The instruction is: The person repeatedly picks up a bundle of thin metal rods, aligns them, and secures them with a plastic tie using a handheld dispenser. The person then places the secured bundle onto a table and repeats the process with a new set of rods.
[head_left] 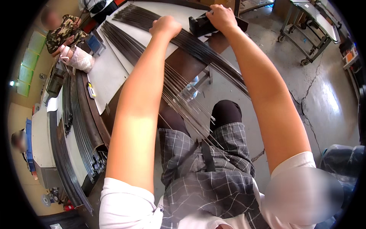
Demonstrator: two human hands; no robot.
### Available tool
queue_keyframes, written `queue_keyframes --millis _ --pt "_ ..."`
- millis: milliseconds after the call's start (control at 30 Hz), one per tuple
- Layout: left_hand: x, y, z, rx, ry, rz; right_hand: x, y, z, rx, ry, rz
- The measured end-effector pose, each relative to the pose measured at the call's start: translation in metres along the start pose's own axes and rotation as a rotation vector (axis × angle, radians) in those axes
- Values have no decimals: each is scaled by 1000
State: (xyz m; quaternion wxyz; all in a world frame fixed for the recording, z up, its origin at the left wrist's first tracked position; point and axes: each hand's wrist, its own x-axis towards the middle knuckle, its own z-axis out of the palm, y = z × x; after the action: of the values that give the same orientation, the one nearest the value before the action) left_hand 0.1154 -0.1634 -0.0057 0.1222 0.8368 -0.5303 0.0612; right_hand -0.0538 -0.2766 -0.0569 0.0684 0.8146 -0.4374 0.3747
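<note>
My left hand [166,26] is closed in a fist above a bundle of thin dark metal rods [194,47] at the far middle of the table; what its fingers hold is hidden. To its right, my right hand [222,17] bends its fingers over a black block-like fixture [201,26] at the table's far right edge. The rods pass beside this fixture and slant toward the near right, under my right forearm. A second bundle of rods [124,44] runs beneath my left forearm, its near ends reaching out over my lap.
More dark rods [82,129] lie in bundles at left. A yellow cutter knife [91,91] and a wrapped pink bottle [78,58] are on the white table surface [105,72]. Another person [63,32] sits at far left. A wheeled cart [310,32] stands at far right on grey floor.
</note>
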Motion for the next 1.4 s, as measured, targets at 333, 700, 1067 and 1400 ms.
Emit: queue_keyframes --millis 333,700,1067,1400 --pt "-215 -54 -67 -1518 31 137 -87 -104 -89 621 -531 -280" --pt "-292 -92 -27 -1769 94 -31 -92 -157 -75 117 -814 -286" --pt "-300 -104 -16 -1769 100 -37 -90 -182 -86 -170 -861 -291" --pt "-297 -93 -15 -1785 121 -44 -92 -153 -77 76 -872 -180"
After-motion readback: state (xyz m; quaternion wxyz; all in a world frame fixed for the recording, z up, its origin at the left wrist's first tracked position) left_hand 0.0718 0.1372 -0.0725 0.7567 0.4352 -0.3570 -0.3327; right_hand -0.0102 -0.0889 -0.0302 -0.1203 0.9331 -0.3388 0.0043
